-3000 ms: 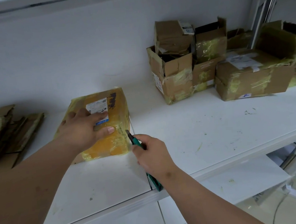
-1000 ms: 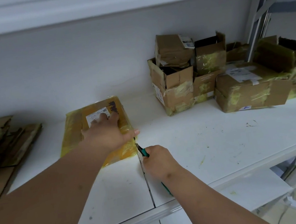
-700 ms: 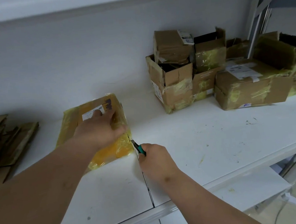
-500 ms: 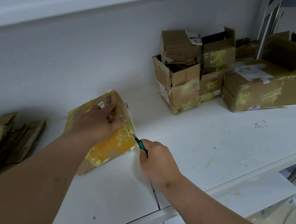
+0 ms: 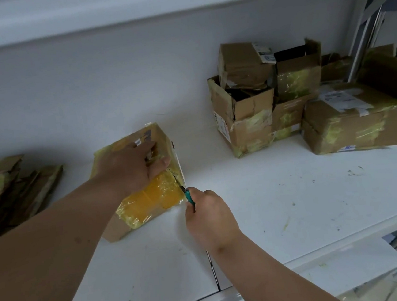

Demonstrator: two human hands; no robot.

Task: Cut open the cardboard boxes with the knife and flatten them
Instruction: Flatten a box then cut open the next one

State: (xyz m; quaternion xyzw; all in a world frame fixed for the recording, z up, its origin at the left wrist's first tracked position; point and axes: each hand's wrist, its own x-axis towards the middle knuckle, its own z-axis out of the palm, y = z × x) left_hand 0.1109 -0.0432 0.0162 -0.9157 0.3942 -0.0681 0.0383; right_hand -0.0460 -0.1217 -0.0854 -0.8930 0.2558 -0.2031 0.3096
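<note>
Fingers (image 5: 156,165) grip taped box (image 5: 148,199); right hand (image 5: 209,219) holds knife (image 5: 188,196)

The taped box (image 5: 146,180) stands on the white shelf (image 5: 283,202) close to the back wall (image 5: 88,88), tilted up on one edge, with the left hand (image 5: 130,167) over its top and the right hand (image 5: 209,215) with the knife (image 5: 187,195) at its right front corner. Bare shelf lies in front of the box and to its right, up to the heap of unopened boxes (image 5: 310,104), which fills the far right corner against the wall. At the far left, a stack of flattened cardboard (image 5: 8,190) blocks that end. The upper shelf (image 5: 152,3) closes the space overhead.
</note>
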